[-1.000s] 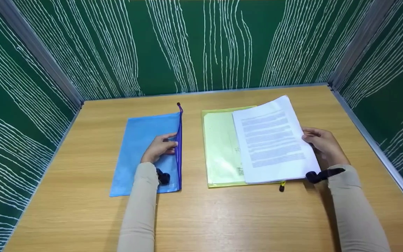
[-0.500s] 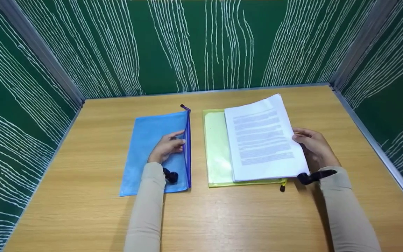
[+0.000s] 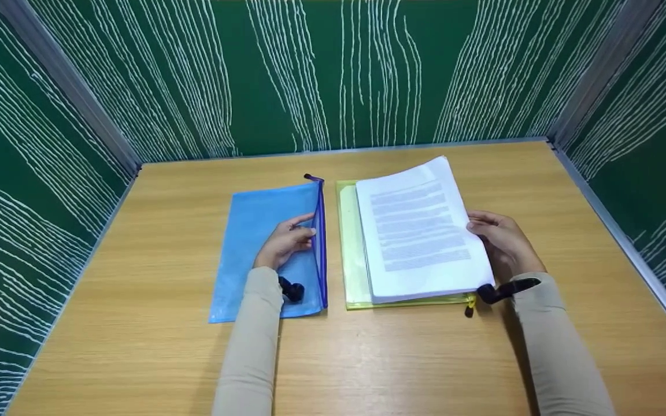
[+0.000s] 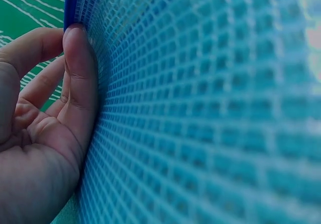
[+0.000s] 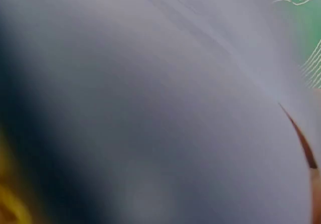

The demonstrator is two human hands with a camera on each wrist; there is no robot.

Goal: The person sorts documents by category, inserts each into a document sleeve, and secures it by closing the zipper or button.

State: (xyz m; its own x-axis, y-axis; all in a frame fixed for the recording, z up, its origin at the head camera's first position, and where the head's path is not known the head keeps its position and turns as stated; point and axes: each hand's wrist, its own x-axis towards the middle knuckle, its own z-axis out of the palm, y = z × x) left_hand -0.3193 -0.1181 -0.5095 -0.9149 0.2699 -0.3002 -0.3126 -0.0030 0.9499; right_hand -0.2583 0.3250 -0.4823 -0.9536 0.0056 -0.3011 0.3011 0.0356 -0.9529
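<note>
My left hand (image 3: 285, 242) pinches the blue pouch (image 3: 258, 211) at its zip edge, though how wide its mouth gapes is hard to tell. My right hand (image 3: 506, 240) grips the papers (image 3: 414, 231) above the yellow pouch (image 3: 352, 260); I'd best keep their edges squared.

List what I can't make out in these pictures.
Printed text on the papers: head view, too small to read.
Yellow pouch: head view, mostly covered by the papers.
Right hand: right wrist view, mostly past the right edge or behind papers.
Blue pouch: head view, partly behind left hand.
</note>
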